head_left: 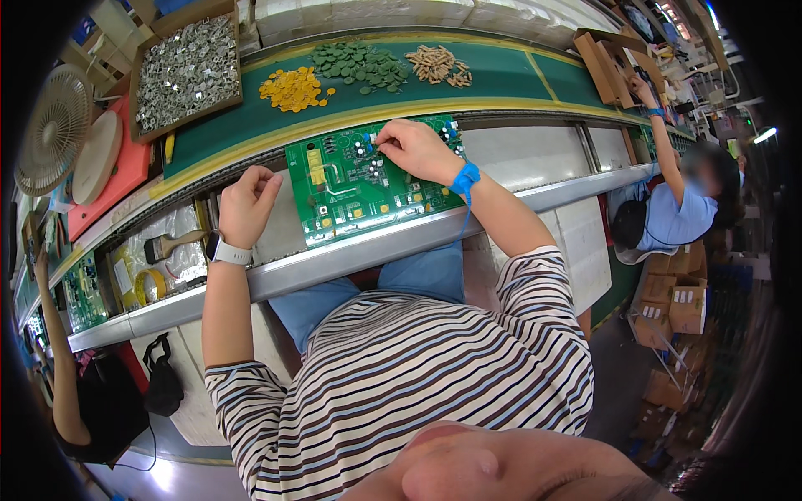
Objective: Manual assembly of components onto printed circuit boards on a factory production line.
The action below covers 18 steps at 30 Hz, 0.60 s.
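Observation:
A green circuit board [397,209] lies on the rail line in front of me, carrying capacitors, white wire jumpers and a yellow block-shaped part [316,166]. Over its upper middle, my right hand [418,150] has thumb and fingers pinched together at the board, beside small blue and dark components [365,144]; whatever the fingertips hold is hidden. A blue wrist strap [465,179] with a cord circles that wrist. My left hand [249,204] hovers just off the board's left edge, fingers curled against the thumb. Anything within that pinch is too small to make out.
Beyond the rail, piles of yellow discs [294,89], green discs [359,65] and tan cylinders [439,64] lie on a green belt. A carton of metal parts [188,75] and a fan [54,129] stand left. A brush [171,244] lies nearby. Co-workers sit on both sides.

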Each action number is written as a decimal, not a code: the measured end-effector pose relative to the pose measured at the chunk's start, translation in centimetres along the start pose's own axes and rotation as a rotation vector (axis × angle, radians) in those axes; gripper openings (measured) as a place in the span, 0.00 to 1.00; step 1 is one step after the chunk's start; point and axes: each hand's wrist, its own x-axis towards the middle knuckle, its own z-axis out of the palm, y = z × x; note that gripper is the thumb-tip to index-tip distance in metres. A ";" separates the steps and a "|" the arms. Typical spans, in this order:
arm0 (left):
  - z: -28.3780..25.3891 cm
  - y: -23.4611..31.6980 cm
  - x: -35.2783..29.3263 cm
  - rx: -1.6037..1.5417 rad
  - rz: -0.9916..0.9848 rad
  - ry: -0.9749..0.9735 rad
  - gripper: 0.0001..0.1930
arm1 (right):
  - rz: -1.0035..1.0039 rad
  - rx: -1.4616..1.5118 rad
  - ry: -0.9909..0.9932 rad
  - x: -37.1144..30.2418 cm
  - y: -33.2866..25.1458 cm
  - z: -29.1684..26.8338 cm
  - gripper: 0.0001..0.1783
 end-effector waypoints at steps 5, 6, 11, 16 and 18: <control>-0.1 0.1 0.0 0.011 0.005 -0.002 0.10 | 0.027 -0.007 -0.004 -0.1 0.0 -0.2 0.05; 0.0 0.1 -0.1 0.006 0.009 -0.006 0.10 | 0.034 -0.007 -0.009 -0.1 -0.1 -0.3 0.05; -0.1 0.3 -0.3 0.034 0.012 -0.011 0.10 | 0.036 -0.032 -0.012 -0.2 -0.4 -0.3 0.05; 0.0 0.6 -0.3 0.050 0.023 -0.018 0.10 | -0.036 -0.129 0.049 -0.6 -0.4 -0.2 0.05; 0.0 0.8 -0.2 0.071 0.022 -0.024 0.10 | -0.061 -0.160 0.075 -0.6 -0.5 -0.2 0.04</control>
